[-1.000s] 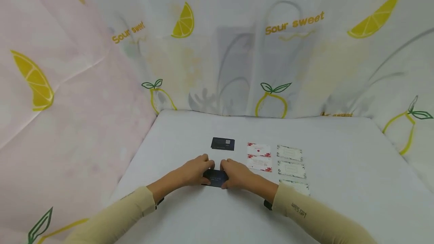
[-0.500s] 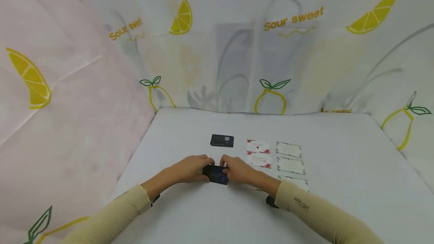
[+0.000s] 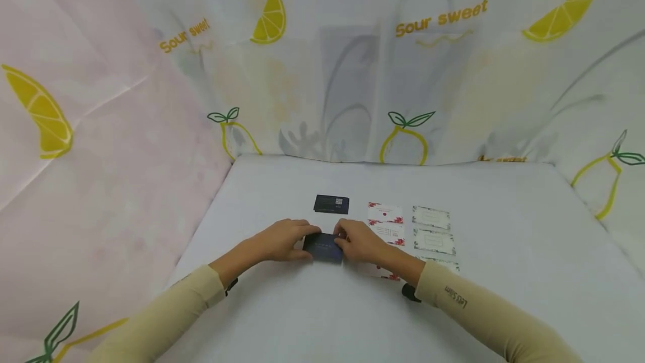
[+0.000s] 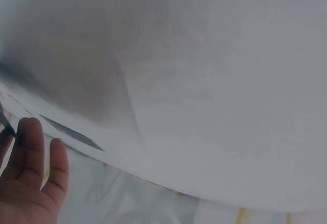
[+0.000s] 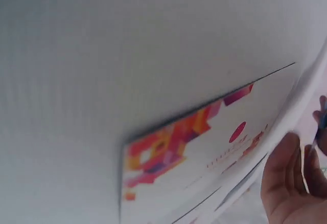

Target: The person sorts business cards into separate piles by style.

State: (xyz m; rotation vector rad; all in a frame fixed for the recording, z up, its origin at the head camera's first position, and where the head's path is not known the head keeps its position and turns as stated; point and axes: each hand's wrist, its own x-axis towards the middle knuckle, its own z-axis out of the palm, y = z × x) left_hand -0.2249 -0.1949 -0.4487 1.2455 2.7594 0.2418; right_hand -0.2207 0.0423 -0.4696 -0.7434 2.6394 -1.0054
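A dark blue business card [image 3: 322,249] with faint lettering is held between both hands in the head view. The left hand [image 3: 284,241] grips its left end, thumb by the near corner and fingers along the far edge. At the right end the right hand [image 3: 364,243] pinches it with curled fingers. Just beyond lies a small stack of dark cards [image 3: 331,204]. In the left wrist view, a dark card edge [image 4: 7,125] shows among the fingers. A white card with red-orange corners [image 5: 204,147] lies near the right wrist; the right forearm partly covers it in the head view.
Red-patterned white cards [image 3: 385,213] form a column right of the dark stack. Farther right is a column of leaf-bordered cards [image 3: 431,218], its nearest partly covered by the right arm. A lemon-print curtain [image 3: 347,71] closes off the white table's [image 3: 504,228] back.
The dark card tilted, then levelled, and moved slightly toward the dark stack with both hands. The right thumb has shifted from the card's near corner up its right end. The head view has tilted slightly.
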